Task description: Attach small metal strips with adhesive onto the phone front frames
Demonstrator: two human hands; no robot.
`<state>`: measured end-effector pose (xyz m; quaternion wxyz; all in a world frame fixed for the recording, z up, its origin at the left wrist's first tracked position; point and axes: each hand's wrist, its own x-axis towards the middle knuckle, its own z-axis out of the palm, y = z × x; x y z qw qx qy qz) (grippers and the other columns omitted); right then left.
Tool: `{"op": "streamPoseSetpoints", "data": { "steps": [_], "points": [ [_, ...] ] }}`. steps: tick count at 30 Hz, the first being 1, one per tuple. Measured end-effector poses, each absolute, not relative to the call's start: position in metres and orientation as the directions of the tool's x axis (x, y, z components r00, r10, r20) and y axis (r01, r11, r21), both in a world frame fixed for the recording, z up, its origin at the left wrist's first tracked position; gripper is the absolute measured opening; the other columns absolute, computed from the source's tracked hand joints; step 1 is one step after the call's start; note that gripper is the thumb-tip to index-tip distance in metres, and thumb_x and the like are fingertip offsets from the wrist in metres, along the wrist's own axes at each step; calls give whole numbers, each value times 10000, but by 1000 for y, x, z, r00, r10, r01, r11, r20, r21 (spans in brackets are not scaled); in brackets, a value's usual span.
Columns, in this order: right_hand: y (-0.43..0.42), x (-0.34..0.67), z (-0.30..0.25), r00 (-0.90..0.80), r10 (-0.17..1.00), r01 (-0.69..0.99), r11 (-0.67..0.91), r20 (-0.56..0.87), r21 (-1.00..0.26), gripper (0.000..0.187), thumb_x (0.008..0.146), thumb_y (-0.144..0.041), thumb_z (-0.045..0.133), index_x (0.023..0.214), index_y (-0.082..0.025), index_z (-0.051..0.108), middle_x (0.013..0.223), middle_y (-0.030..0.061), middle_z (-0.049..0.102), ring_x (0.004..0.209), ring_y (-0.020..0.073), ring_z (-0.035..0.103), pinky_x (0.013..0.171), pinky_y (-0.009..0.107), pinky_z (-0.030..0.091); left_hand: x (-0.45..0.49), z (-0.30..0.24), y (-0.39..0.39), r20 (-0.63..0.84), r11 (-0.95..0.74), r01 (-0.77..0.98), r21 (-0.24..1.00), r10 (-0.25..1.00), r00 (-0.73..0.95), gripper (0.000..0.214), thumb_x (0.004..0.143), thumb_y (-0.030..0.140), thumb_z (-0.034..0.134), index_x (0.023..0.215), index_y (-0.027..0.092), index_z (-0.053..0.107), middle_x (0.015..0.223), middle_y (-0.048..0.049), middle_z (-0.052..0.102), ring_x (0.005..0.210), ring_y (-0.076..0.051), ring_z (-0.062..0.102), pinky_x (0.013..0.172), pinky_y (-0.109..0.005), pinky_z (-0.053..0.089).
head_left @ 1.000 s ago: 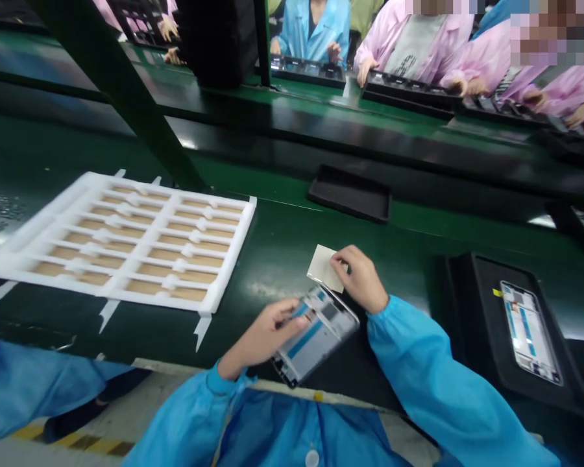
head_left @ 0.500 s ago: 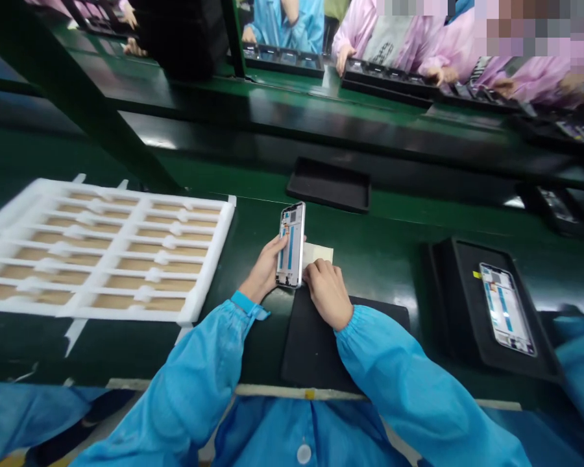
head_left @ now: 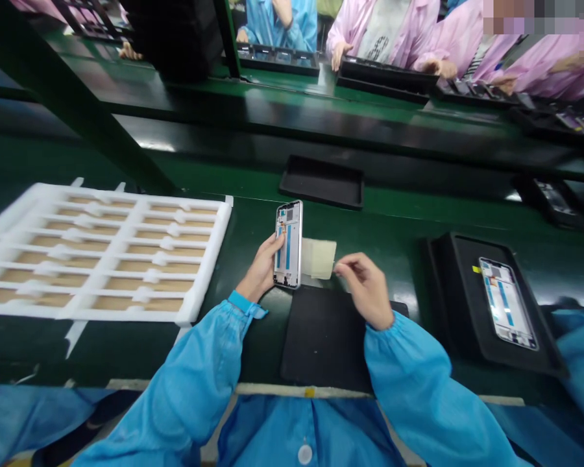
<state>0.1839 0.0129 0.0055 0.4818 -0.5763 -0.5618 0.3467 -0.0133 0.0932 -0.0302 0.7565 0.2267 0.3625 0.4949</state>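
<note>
My left hand (head_left: pixel 261 266) is closed round a phone frame (head_left: pixel 289 250), held upright and a little tilted, its inner side with blue strips facing me. My right hand (head_left: pixel 367 288) is in a pinch just right of a pale yellow stack of sheets (head_left: pixel 320 258). A tiny light piece seems to show at its fingertips, too small to name. The stack lies behind and to the right of the phone frame, which hides part of its left side. Below both hands a flat black mat (head_left: pixel 326 340) lies on the green bench.
On the left lies a white foam tray (head_left: pixel 139 256) with several slots. A shallow black tray (head_left: pixel 321 183) sits behind my hands. To the right, a black tray (head_left: pixel 462 311) holds another phone frame (head_left: pixel 509 303). Several people work across the bench; a blue sleeve (head_left: pixel 581 350) is at right.
My right hand has moved right, away from the phone frame and off the yellow sheets, staying pinched; more of the stack shows. My left hand holds the phone frame almost as before.
</note>
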Motion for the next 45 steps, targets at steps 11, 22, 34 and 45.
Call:
{"op": "streamPoseSetpoints", "data": {
  "steps": [11,22,34,45],
  "points": [
    [0,182,12,12,1000,99,24,25,-995,124,833,-322,662,850,-201,638,771,13,693,748,153,680,739,302,556,-18,-13,95,-305,397,-521,756,917,256,203,903,245,645,1087,161,629,949,-75,755,884,-201,740,851,-353,618],
    [36,179,-14,53,998,87,17,22,-996,159,788,-350,656,811,-193,658,777,30,703,757,168,667,741,313,530,-39,-1,94,-287,313,-544,778,948,135,242,874,252,684,1097,173,637,911,-45,760,877,-191,740,840,-313,613],
    [68,156,-31,4,1000,112,-25,-25,-993,37,747,-205,645,713,-193,640,677,-7,672,666,140,644,706,293,509,-40,-1,98,-317,296,-526,797,947,53,184,888,252,657,1050,168,632,826,-24,750,794,-159,733,788,-256,604],
    [-4,223,53,243,948,324,122,207,-938,114,865,-314,650,923,-235,708,880,20,726,861,183,676,802,322,520,-16,54,1,-4,-374,512,773,805,593,244,938,330,560,1114,285,724,1052,-21,749,981,-252,692,873,-302,495]
  ]
}}
